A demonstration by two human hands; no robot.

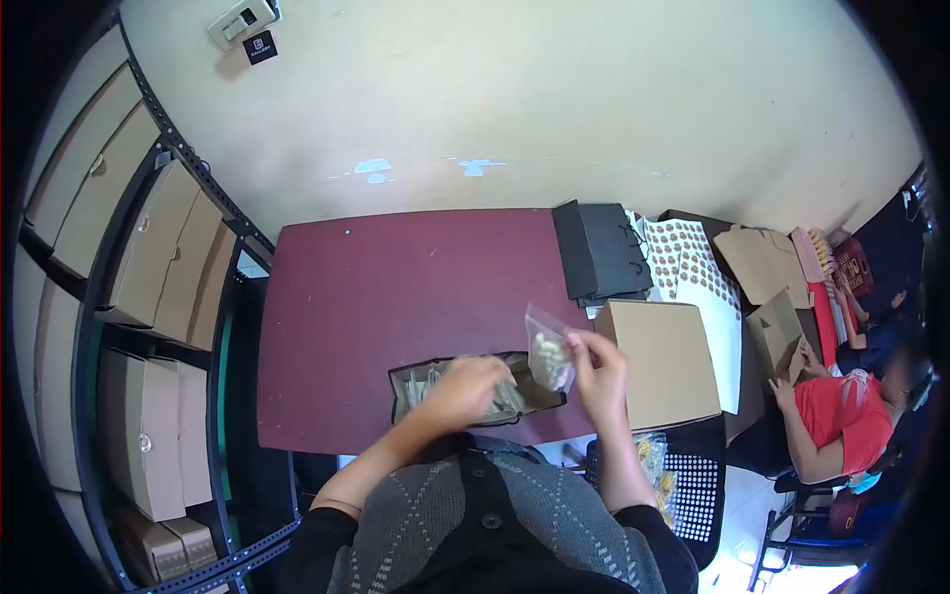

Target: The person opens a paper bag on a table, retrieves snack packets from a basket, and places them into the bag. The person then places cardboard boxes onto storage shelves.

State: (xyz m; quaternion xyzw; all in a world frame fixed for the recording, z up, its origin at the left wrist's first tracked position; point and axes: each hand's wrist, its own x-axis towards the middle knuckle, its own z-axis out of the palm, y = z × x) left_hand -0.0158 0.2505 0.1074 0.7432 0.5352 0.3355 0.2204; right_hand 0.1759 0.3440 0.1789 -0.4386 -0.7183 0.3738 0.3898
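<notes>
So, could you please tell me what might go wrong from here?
The right hand has its grip on one side of the clear bag, which might slip. The open box sits near the close edge of the table, so a nudge could push it off. The left hand hides some of the contents, so something might snag unseen.

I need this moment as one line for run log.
left hand: over open box | right hand: holding clear bag, pale contents | box: on maroon table

Maroon tabletop [396,287], black-and-white basket [693,495]
</notes>
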